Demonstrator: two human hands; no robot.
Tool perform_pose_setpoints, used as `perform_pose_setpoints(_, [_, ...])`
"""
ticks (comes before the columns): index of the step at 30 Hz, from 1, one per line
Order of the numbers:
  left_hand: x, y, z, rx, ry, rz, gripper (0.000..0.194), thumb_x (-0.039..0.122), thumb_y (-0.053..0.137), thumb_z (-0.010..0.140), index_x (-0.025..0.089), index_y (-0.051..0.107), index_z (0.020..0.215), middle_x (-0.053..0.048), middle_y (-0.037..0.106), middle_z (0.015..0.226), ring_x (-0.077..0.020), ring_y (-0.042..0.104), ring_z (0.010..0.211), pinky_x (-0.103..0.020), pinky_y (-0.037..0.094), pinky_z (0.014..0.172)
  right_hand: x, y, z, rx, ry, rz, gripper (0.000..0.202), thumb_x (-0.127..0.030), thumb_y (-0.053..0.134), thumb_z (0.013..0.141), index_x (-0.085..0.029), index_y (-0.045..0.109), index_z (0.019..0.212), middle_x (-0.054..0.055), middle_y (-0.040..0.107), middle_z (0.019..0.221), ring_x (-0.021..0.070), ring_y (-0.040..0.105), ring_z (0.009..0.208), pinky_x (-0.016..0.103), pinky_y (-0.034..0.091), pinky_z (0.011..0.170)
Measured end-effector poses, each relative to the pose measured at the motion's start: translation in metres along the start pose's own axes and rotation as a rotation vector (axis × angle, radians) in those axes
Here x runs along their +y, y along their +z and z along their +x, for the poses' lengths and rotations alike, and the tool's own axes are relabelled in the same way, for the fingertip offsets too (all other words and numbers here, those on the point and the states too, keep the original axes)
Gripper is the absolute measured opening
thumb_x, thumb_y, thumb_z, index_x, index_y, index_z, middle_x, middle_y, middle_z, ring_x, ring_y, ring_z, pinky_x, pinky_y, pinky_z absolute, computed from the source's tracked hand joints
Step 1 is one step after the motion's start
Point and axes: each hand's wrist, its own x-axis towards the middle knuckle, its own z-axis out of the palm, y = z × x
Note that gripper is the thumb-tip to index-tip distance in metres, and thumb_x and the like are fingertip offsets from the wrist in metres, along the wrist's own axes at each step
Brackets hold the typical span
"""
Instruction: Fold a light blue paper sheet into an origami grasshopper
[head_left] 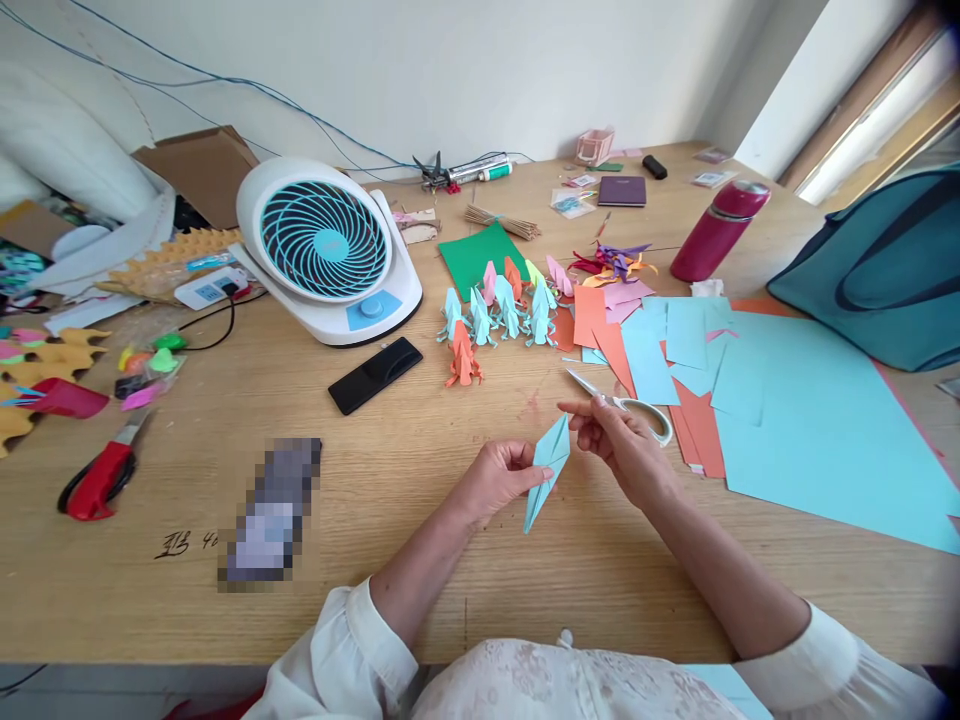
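Note:
My left hand (pixel 510 478) pinches a light blue folded paper diamond (pixel 553 448) between thumb and fingers, a little above the table's front part. The long piece tilts, one point up and one down, with crease lines on its face. My right hand (pixel 621 450) is at its upper point, index finger stretched out and the other fingers loosely bent; whether a fingertip touches the paper is hard to tell. Just behind that hand lie white-handled scissors (pixel 646 415), partly covered by it. Several folded paper figures (pixel 510 310) in blue, pink and green stand farther back, with an orange paper figure (pixel 463 355) in front.
Blue paper sheets (pixel 825 430) and orange strips (pixel 699 430) spread at the right, near a red bottle (pixel 720 232) and a teal bag (pixel 885 270). A white fan (pixel 330 250), black case (pixel 375 375), blurred phone (pixel 274 510) and red-handled scissors (pixel 105 475) occupy the left.

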Motion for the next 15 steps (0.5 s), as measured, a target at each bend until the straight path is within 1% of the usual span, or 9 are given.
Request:
perform_pose_setpoints(2, [0.002, 0.0, 0.0, 0.02, -0.002, -0.03, 0.042, 0.043, 0.087, 0.06, 0.014, 0.057, 0.063, 0.001, 0.065, 0.065, -0.0132, 0.065, 0.062, -0.026, 0.051, 0.066, -0.002, 0.001, -0.002, -0.069, 0.022, -0.04, 0.045, -0.061, 0.061, 0.086, -0.018, 0.072, 0.088, 0.003, 0.062, 0.08, 0.0112, 0.05, 0.065, 0.025, 0.044, 0.062])
perform_pose_setpoints(5, [0.003, -0.001, 0.001, 0.035, 0.004, -0.063, 0.042, 0.044, 0.088, 0.059, 0.013, 0.061, 0.069, 0.002, 0.065, 0.069, -0.0139, 0.067, 0.066, -0.026, 0.052, 0.068, -0.002, 0.009, -0.006, -0.201, 0.044, -0.112, 0.041, -0.058, 0.074, 0.075, -0.018, 0.067, 0.077, 0.001, 0.061, 0.069, 0.0125, 0.053, 0.063, 0.026, 0.044, 0.061])
perform_pose_setpoints(7, [0.002, -0.002, 0.002, 0.044, 0.037, -0.048, 0.042, 0.045, 0.087, 0.06, 0.014, 0.062, 0.071, 0.002, 0.065, 0.07, -0.0139, 0.067, 0.068, -0.025, 0.052, 0.069, 0.0, 0.015, -0.007, -0.248, 0.039, -0.125, 0.042, -0.057, 0.077, 0.071, -0.018, 0.063, 0.073, 0.001, 0.062, 0.067, 0.0139, 0.055, 0.062, 0.028, 0.044, 0.06])
perform_pose_setpoints(10, [0.0, -0.005, 0.004, 0.074, 0.097, 0.032, 0.042, 0.048, 0.085, 0.063, 0.015, 0.06, 0.069, 0.002, 0.065, 0.069, -0.0134, 0.065, 0.068, -0.023, 0.049, 0.066, 0.004, 0.018, -0.007, -0.231, 0.02, -0.143, 0.042, -0.059, 0.075, 0.073, -0.02, 0.058, 0.069, 0.0, 0.061, 0.065, 0.0132, 0.052, 0.058, 0.027, 0.041, 0.056])
perform_pose_setpoints(12, [-0.001, -0.007, 0.004, 0.094, 0.12, 0.096, 0.04, 0.049, 0.083, 0.067, 0.015, 0.062, 0.071, 0.002, 0.066, 0.069, -0.0123, 0.062, 0.066, -0.022, 0.046, 0.063, 0.007, 0.019, -0.007, -0.209, 0.008, -0.157, 0.041, -0.058, 0.075, 0.073, -0.02, 0.06, 0.071, 0.0, 0.061, 0.065, 0.0132, 0.051, 0.058, 0.027, 0.041, 0.056])
perform_pose_setpoints(15, [-0.002, -0.01, 0.005, 0.118, 0.153, 0.169, 0.034, 0.046, 0.08, 0.071, 0.014, 0.068, 0.077, 0.001, 0.067, 0.071, -0.0106, 0.058, 0.064, -0.021, 0.043, 0.063, 0.01, 0.02, -0.009, -0.184, -0.002, -0.185, 0.038, -0.054, 0.078, 0.07, -0.019, 0.063, 0.074, 0.001, 0.062, 0.067, 0.0141, 0.051, 0.06, 0.028, 0.042, 0.057])
